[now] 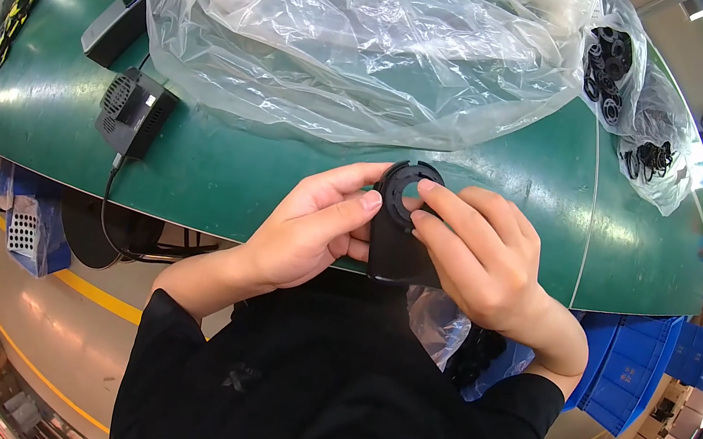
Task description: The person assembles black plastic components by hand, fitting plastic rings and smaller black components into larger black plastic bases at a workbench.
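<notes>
Between my hands, over the table's near edge, is a flat black plastic part (396,258) with a round opening at its upper end. My left hand (314,223) grips its left side, thumb on the front and fingers behind. A black ring (395,191) sits at the opening. With thumb and fingertips pinched on the ring's right side, my right hand (487,253) holds it against the part. Whether the ring is fully seated I cannot tell.
A large clear plastic bag (366,58) covers the far middle of the green table (223,168). Bags of black rings (609,67) lie at the far right. A black corded device (135,115) stands at left. Blue bins (630,366) are below the table at right.
</notes>
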A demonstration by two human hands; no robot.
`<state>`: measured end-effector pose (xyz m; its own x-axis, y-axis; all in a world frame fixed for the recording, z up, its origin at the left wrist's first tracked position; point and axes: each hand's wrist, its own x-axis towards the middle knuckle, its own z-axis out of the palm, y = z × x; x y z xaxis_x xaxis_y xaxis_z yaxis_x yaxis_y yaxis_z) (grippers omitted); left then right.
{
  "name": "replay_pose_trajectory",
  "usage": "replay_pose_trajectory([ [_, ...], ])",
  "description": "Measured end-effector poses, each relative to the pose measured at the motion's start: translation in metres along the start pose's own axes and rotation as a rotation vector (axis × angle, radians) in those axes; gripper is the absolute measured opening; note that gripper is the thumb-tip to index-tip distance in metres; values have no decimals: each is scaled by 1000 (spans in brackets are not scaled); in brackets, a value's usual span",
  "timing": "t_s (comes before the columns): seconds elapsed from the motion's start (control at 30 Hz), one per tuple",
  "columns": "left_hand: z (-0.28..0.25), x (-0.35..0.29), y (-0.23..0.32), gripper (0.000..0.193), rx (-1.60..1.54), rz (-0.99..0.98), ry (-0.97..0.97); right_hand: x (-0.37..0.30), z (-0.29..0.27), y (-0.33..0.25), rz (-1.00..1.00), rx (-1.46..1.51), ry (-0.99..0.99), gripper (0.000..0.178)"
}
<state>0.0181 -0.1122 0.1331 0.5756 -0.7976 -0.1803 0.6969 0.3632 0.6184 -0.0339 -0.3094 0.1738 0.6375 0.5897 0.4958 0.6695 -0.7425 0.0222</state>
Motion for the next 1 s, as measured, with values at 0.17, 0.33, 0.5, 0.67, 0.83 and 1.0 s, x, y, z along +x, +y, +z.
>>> replay_pose_trajectory([
  [0.17,-5,-2,-3,38,81,12,44,5,-4,-10,43,58,-26,30],
  [0.33,1,-2,-3,40,142,82,25,3,-3,-5,158,310,183,34],
  [0.5,3,0,0,38,337,106,-43,-3,-2,-1,803,857,54,22],
  [0.67,-2,-4,-5,37,418,69,-12,-8,-7,7,803,1087,-20,22],
  [0.83,-10,-5,-10,38,339,99,31,-37,-21,64,1012,848,199,16],
  [1.0,1,-4,-10,40,272,104,45,-153,-72,202,1218,-272,300,20],
])
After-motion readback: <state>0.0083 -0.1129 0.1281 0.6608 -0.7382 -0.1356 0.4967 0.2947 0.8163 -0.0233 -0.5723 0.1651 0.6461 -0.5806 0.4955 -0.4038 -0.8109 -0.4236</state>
